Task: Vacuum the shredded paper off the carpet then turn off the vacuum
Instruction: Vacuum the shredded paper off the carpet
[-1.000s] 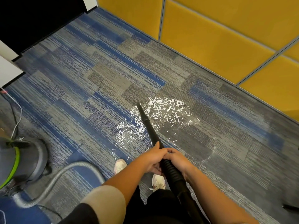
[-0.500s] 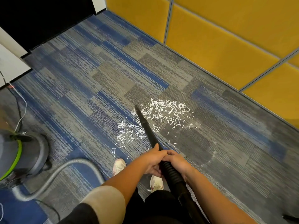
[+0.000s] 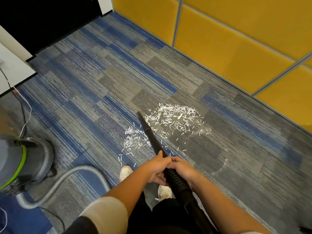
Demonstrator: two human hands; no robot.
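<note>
White shredded paper [image 3: 173,117] lies scattered on the grey and blue carpet [image 3: 101,92], with a smaller patch [image 3: 135,141] to the left of the nozzle. A black vacuum nozzle [image 3: 149,132] slants down between the two patches, its tip on the carpet at the far left edge of the paper. My left hand [image 3: 155,168] and my right hand [image 3: 181,168] both grip the nozzle where it joins the ribbed black hose [image 3: 179,183]. The grey vacuum canister [image 3: 22,162] with a green band stands at the left.
A grey hose [image 3: 67,178] curves from the canister across the carpet. Cables [image 3: 23,115] run along the left. Yellow wall panels [image 3: 228,41] border the carpet at the back right. My two shoes [image 3: 125,172] stand just behind the paper.
The nozzle tip has slid a little to the left along the edge of the paper pile. The view has shifted, so the pile sits lower and further right. Both hands keep their grip.
</note>
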